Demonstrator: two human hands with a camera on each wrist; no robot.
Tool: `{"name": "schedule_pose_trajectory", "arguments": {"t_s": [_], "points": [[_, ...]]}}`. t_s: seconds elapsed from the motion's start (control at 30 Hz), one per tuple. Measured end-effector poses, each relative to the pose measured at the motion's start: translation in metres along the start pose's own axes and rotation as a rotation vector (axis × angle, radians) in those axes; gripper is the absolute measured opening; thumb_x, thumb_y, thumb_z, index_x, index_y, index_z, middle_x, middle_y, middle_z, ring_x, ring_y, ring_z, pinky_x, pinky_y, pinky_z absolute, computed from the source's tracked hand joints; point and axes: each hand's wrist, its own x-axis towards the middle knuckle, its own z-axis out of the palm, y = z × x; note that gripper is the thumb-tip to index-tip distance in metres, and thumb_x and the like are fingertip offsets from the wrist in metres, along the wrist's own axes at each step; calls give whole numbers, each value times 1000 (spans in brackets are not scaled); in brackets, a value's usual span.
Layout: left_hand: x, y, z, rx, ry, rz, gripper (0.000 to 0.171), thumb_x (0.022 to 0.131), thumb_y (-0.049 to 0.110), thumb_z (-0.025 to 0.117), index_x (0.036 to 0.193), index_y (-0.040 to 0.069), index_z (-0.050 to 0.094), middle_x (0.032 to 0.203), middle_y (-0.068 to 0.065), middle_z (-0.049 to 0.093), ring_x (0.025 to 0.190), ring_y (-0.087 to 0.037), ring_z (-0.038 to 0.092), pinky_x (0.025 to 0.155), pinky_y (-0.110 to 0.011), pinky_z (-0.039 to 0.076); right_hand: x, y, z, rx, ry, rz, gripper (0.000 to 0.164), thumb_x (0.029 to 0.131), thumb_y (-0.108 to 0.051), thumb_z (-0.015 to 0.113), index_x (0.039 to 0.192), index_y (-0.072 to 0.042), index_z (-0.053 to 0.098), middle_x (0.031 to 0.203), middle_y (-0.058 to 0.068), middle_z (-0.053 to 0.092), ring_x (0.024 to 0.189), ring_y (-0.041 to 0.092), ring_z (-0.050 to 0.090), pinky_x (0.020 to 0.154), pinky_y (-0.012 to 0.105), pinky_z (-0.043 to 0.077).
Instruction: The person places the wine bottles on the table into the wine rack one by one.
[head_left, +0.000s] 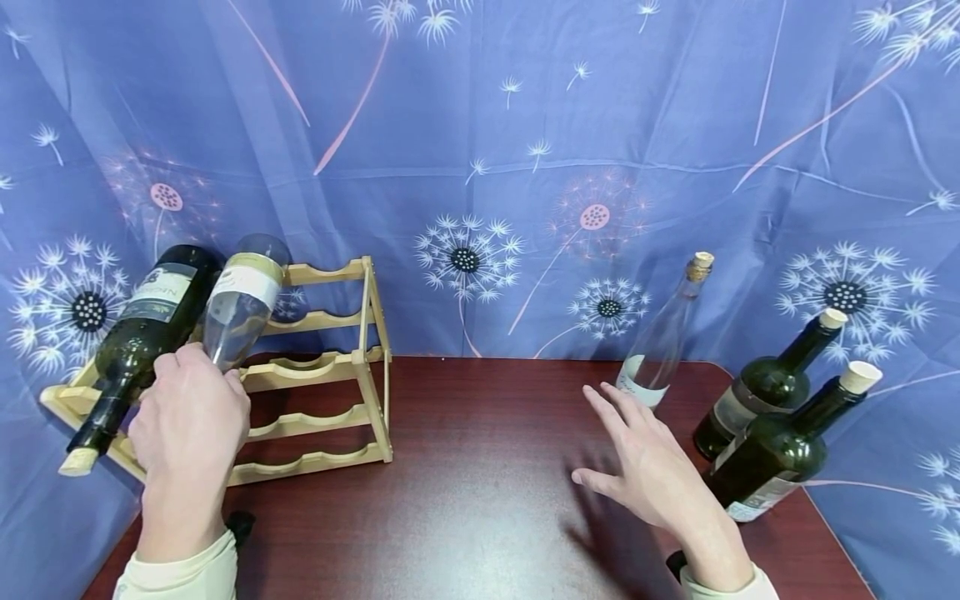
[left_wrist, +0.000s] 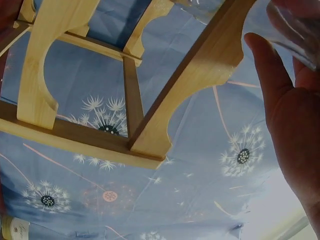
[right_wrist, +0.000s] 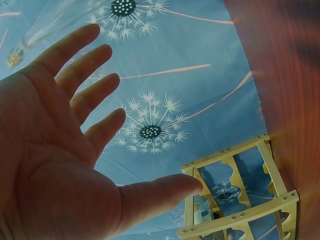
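Holds a clear bottle in the left grip, clamped round the neck end, at the top of the wooden rack. Slants it with the base away toward the blue curtain; cannot tell whether resting on the slats or just above them. Has, just to its left, a dark green bottle laid slantwise at the rack's end, corked neck toward the near side.

Holds the right grip apart, with fingers and thumb spread, above the counter. Overlaps, in the head view, the lower part of a second clear bottle, corked and upright near the back edge; cannot tell quite how near.

Shows, farther right on the counter, a far green bottle and a near green bottle, both corked, upright and close together. Wears pale sleeves on both arms.
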Motion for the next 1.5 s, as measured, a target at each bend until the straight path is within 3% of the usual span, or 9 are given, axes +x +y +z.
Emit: {"name": "schedule_pose_trajectory", "arguments": {"t_s": [0.23,0.43,0.73,1.1,1.4,1.5], "points": [[-1,0,-4,-7,-45,12,46,92,24,54,116,-13,44,102,-33,44,80,-60,50,52,-62,36,0,0,0,3,12,-6,105,71,-70,67,154,-28,19,153,9,28,135,33,32,100,56,35],[-4,0,-3,6,-29,20,48,92,24,55,118,-14,42,101,-32,44,78,-59,51,51,-62,37,-1,-1,-1,2,18,-4,108,69,-61,76,154,-28,19,152,9,28,135,33,32,100,56,35],[-5,0,-4,6,-30,22,49,92,24,56,121,-14,41,101,-33,43,78,-60,50,50,-62,36,0,1,-1,5,14,-7,105,71,-68,69,154,-27,19,152,10,28,135,34,32,99,57,35],[-4,-1,-4,11,-27,25,49,92,22,57,123,-13,41,104,-34,42,79,-60,50,49,-62,35,-1,1,-1,-12,23,-3,107,70,-68,71,154,-28,18,153,9,28,136,31,32,99,56,36],[-8,1,-5,4,36,4,57,91,27,60,131,-7,40,112,-33,42,85,-58,48,49,-63,32,-1,1,-2,0,42,-22,107,70,-61,75,154,-26,20,152,10,29,135,33,33,99,56,36],[-9,3,-6,2,85,15,60,90,26,62,135,-6,39,115,-34,42,92,-58,44,55,-65,33,-1,1,-2,4,43,-22,107,70,-60,76,154,-26,19,152,10,29,135,34,33,99,56,36]]}}
